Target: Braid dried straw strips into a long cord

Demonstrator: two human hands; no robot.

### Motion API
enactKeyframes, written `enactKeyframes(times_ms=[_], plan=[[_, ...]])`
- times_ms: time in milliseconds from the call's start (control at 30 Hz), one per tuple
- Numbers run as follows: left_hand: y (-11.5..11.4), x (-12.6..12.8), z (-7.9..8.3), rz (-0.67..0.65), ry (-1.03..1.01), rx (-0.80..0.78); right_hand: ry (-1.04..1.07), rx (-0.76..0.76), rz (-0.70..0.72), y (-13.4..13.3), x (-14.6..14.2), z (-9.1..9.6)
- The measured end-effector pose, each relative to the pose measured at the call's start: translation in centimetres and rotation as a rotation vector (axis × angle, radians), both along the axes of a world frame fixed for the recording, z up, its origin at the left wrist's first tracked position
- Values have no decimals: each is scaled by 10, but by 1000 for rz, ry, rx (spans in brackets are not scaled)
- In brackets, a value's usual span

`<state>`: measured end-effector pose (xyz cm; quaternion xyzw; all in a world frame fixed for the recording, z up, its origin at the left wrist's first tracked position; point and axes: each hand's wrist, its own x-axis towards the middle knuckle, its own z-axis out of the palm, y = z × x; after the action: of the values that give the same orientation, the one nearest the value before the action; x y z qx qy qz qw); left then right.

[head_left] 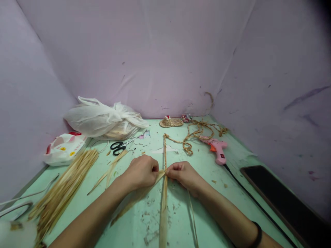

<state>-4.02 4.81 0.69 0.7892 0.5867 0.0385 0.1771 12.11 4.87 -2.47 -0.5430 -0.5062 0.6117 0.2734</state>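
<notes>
My left hand (pixel 141 171) and my right hand (pixel 184 174) meet at the middle of the green table (pixel 152 220), both closed in a pinch on flat straw strands (pixel 163 203). The strands fan out toward me from the pinch point. A braided straw cord (pixel 164 151) runs away from my fingers toward the back, then bends right into a loose tangle of braid (pixel 199 132).
A bundle of straw strips (pixel 64 187) lies at the left. Black scissors (pixel 118 147), white plastic bags (pixel 103 119) and a small woven mat (pixel 171 122) sit at the back. A pink glue gun (pixel 218 150) and a dark flat slab (pixel 281 198) lie right.
</notes>
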Motion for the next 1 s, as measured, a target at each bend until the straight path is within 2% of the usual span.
enactKeyframes(times_ms=[133,300,533,733,900,1000], plan=[[1,0,4,-11,-138,-122,5,-9,-16,0,-1,1],[5,-6,-3,-38,-418,-374,7,5,-11,1,0,-2],[5,-1,-8,119,-616,-603,-1,4,-8,1,0,-4],[3,11,-12,347,-694,-657,-2,5,-15,1,0,-3],[4,19,-14,447,-765,-555,5,23,-9,2,0,-8],[3,23,-14,493,-809,-597,35,31,-6,2,0,-10]])
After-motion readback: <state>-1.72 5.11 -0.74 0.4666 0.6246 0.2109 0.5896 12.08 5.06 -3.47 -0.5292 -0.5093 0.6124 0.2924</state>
